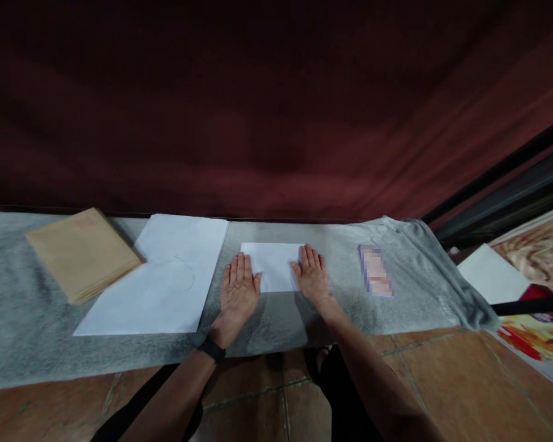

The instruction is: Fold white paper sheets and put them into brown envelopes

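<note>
A small white rectangle of paper [276, 265] lies flat on the grey cloth [276, 319] in front of me; whether it is folded I cannot tell. My left hand [240, 285] rests palm down on its left edge, fingers stretched out and pointing away from me. On the paper's right edge my right hand [311, 273] lies flat too, thumb turned inward. Neither hand grips anything. To the left are larger white sheets of paper [166, 282], with a faint curved line on top. A stack of brown envelopes [83, 252] partly covers them.
A flat phone-like object [376, 271], its face blurred out, lies right of my hands. Behind the cloth-covered surface hangs a dark red curtain [276, 141]. Dark bars [529, 307] and colourful printed sheets [539, 337] are at the far right. Brown floor tiles [437, 368] show below.
</note>
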`<state>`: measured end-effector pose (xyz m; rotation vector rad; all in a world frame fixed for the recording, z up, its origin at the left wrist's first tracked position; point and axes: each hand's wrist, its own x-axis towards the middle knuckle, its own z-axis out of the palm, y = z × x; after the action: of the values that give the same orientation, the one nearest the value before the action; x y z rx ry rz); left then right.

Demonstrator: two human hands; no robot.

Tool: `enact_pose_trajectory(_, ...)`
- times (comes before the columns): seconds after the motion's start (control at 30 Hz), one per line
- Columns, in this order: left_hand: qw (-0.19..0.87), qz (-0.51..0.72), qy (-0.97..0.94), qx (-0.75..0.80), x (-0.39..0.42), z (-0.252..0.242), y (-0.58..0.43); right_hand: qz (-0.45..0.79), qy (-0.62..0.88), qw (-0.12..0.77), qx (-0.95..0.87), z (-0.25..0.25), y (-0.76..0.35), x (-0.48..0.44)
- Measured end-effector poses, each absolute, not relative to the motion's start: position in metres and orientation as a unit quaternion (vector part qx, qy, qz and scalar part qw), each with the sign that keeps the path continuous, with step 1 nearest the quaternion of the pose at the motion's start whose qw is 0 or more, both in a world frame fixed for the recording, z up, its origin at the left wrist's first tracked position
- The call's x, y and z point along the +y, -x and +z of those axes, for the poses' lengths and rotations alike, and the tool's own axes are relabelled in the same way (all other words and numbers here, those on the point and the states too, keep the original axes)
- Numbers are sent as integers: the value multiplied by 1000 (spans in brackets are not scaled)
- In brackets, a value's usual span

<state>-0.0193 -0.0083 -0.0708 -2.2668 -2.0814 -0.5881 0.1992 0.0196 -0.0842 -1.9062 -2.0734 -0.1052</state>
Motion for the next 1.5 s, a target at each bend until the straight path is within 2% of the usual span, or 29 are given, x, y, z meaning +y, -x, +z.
enact_pose_trajectory(0.17,-4,-161,715,-680,-13,-54,19,-42,662,179,-727,-80,-193,14)
enact_pose_trajectory(0.57,-5,-142,686,-714,-15,-33,27,44,604,168,-778,-71,-148,-2)
enact_pose_trajectory(0.7,-5,-174,726,-666,-17,-38,15,56,600,158,-782,-69,-142,0)
enact_pose_trajectory(0.83,-51,-166,788,-590,-12,-54,2,64,595,127,-791,-66,-136,4)
enact_pose_trajectory(1.23,-30,-139,752,-643,15,-58,-9,25,641,146,-753,-69,-143,20)
enact_pose_trajectory(1.5,-43,-163,784,-598,25,-58,-22,45,625,121,-770,-63,-140,21)
